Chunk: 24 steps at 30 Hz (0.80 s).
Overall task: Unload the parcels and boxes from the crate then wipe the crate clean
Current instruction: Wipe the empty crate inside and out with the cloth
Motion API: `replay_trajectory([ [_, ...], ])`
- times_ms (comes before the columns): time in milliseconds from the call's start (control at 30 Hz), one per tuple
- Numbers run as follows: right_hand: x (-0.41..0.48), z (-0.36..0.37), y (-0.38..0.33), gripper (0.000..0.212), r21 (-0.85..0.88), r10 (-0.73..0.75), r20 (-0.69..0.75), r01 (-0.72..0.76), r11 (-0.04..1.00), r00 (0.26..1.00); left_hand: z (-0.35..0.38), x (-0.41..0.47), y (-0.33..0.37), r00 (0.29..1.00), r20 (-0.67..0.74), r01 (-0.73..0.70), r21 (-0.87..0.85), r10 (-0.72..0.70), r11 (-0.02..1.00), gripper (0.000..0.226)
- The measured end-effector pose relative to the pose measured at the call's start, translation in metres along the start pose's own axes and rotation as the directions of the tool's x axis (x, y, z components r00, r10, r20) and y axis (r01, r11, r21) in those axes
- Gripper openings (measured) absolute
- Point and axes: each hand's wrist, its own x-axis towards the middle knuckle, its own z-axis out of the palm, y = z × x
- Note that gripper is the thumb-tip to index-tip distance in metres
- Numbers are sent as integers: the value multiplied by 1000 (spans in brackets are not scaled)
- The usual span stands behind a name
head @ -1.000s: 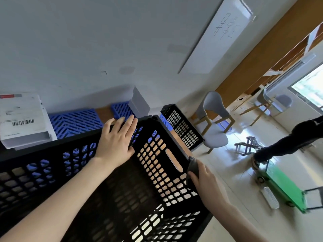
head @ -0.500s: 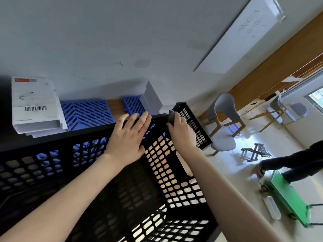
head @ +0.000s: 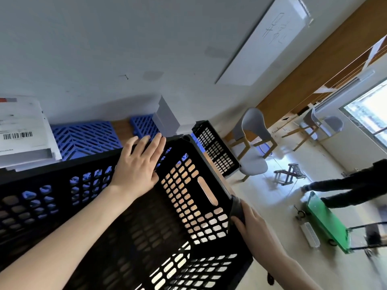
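Note:
A large black perforated crate (head: 188, 185) fills the lower half of the view, and nothing shows inside it. My left hand (head: 138, 168) lies flat with straight fingers over the crate's far rim near its corner. My right hand (head: 251, 222) holds a dark grey cloth (head: 236, 208) against the crate's right rim, thumb on the inner side. A white parcel with a barcode label (head: 21, 130) lies on the table at the far left, outside the crate. A grey-white box (head: 167, 116) stands behind the crate by the wall.
Blue lattice panels (head: 83, 137) lie behind the crate. A smaller black crate (head: 215, 151) sits at the table's right end. Grey chairs (head: 253, 143) stand beyond it. On the floor at right are a green trolley (head: 326, 222) and a person in dark clothes (head: 356, 185).
My right hand with the cloth has slid back along the right rim, from the far corner toward me. My left hand has stayed on the far rim.

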Motion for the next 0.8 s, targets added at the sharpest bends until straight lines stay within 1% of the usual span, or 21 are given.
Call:
replay_trajectory([
  [100,31,2,-22,43,-2,-62,-62,62,998,996,0,1,0,1000,7,7,-7,-7,1000,96],
  [200,74,7,-53,39,37,-119,-140,125,991,983,-1,1,1,1000,18,15,0,-15,1000,95],
  [267,107,10,-75,39,10,-148,-191,152,988,970,1,2,2,1000,1,13,-3,-13,1000,92],
  [367,153,9,-109,38,-42,-160,-199,154,987,967,4,3,1,1000,-18,5,7,-5,1000,89],
  [467,176,12,-127,41,-87,-138,-196,123,989,971,5,3,0,1000,-28,7,28,-6,1000,88],
  [533,171,14,-126,49,-134,-142,-207,115,984,968,4,3,0,999,-34,5,24,-4,1000,86],
  [600,156,13,-115,54,-136,-156,-195,131,982,968,4,3,0,999,-35,3,17,-3,1000,85],
  [733,105,4,-71,53,18,-129,-116,132,991,985,2,2,0,1000,-20,6,8,-6,1000,86],
  [800,70,4,-42,52,48,-115,-74,119,992,991,1,2,1,1000,-3,11,12,-11,1000,88],
])
